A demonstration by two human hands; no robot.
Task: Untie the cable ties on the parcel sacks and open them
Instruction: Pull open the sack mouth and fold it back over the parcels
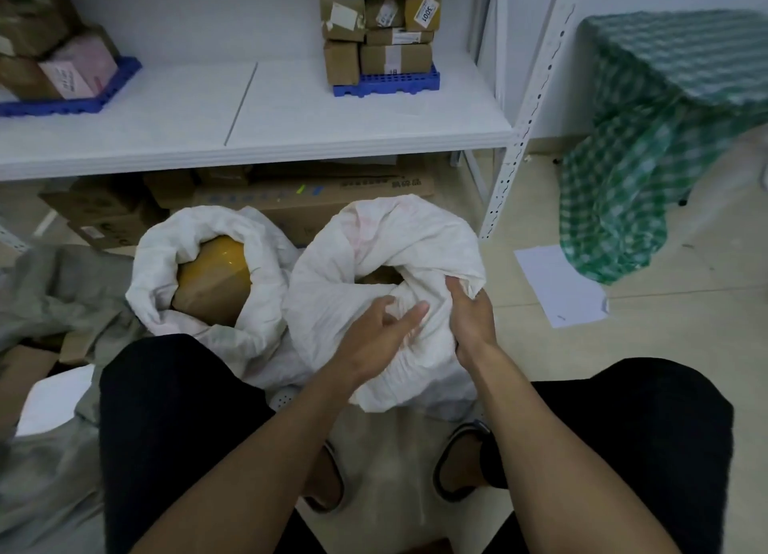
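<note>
Two white woven parcel sacks stand on the floor in front of my knees. The left sack (166, 262) has its mouth rolled down, and a yellow-brown taped parcel (214, 279) shows inside. The right sack (386, 246) is partly open, with a dark gap at its mouth. My right hand (471, 312) grips the rolled rim of the right sack on its right side. My left hand (386, 329) hovers against the sack's front with fingers loosely spread, holding nothing. No cable tie is visible.
A white shelf (257, 138) runs across above the sacks, carrying stacked cardboard boxes (380, 25) on blue pallets. More cartons (291, 196) lie under it. A grey sack (54, 300) is at left. A green checked cloth (648, 146) and paper sheet (559, 285) are at right.
</note>
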